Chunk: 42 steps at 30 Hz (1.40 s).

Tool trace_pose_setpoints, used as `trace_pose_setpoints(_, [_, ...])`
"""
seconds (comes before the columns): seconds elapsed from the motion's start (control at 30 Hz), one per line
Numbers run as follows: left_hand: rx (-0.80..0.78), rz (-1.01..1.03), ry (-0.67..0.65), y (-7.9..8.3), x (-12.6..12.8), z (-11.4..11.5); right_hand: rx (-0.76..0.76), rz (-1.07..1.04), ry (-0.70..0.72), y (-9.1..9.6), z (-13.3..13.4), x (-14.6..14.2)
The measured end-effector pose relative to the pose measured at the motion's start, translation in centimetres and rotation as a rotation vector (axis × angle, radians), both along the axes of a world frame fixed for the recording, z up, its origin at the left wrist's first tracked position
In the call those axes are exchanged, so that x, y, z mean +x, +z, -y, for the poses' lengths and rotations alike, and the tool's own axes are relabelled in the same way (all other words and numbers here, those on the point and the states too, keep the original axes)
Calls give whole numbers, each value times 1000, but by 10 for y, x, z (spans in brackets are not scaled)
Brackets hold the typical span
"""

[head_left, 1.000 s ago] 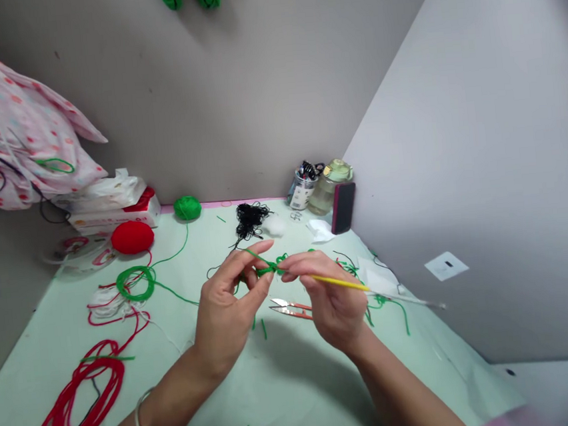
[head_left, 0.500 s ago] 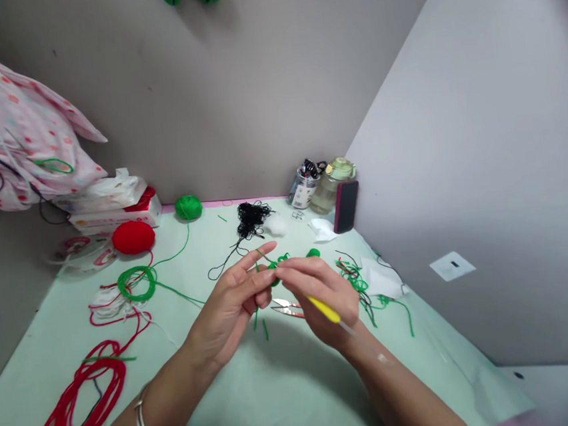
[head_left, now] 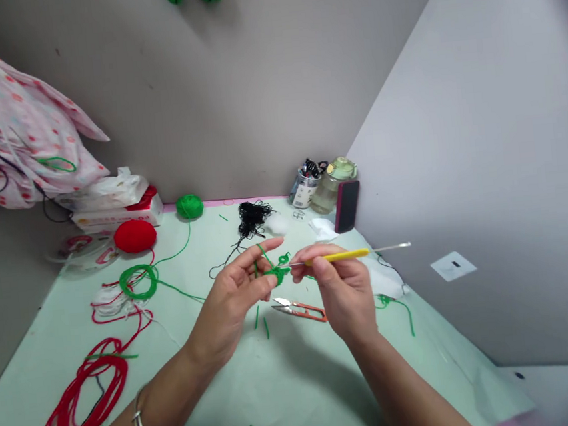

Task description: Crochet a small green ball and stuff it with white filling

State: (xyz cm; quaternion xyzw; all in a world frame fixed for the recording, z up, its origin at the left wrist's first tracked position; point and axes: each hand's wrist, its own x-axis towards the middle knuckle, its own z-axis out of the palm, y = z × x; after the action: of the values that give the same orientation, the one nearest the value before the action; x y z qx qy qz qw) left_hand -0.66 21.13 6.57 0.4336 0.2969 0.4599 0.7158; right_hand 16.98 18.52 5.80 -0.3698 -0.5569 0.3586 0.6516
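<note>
Left hand pinches the green crochet piece above the table, index finger extended apparently to tension its yarn, while the right hand grips the yellow-handled hook nearly level, presumably for control.

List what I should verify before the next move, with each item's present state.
1. Left hand pinching the small green crocheted yarn piece: ok.
2. Right hand gripping the slim metal hook with a yellow handle: ok.
3. Thin green yarn strand over the left index finger: ok.
4. Hook's working end caught in a loop: cannot tell, too small.
5. Orange-handled metal snips clear of the right hand: cannot tell; their handle end meets its outline in this view.
</note>
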Motion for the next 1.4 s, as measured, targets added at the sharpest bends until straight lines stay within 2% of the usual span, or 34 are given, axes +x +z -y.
trace_pose_setpoints(0.1, [-34,36,-37,-2,4,3,23,94,-53,1,-2,-5])
trace_pose_setpoints(0.2, [-60,61,7,-5,8,4,58,147,-108,1,0,-8])
trace_pose_setpoints(0.3, [-104,98,63,-7,11,6,222,364,-217,-5,3,-10])
trace_pose_setpoints(0.4, [-217,156,-7,-8,12,6,370,534,-279,-12,5,-11])
trace_pose_setpoints(0.47, [-283,193,-82,-8,10,3,389,520,-258,-11,5,-9])
trace_pose_setpoints(0.53, [-304,213,-102,-7,7,-1,333,440,-218,-6,3,-5])
trace_pose_setpoints(0.63, [-295,218,-92,-5,1,-5,137,196,-136,1,1,0])
trace_pose_setpoints(0.77, [-283,227,-109,-1,0,-5,-32,-76,3,2,-1,2])
trace_pose_setpoints(1.13, [-211,247,-247,-3,-6,-5,-36,-71,57,10,5,7])
trace_pose_setpoints(1.4, [-159,197,-207,-2,-6,-5,-111,-159,47,14,3,2])
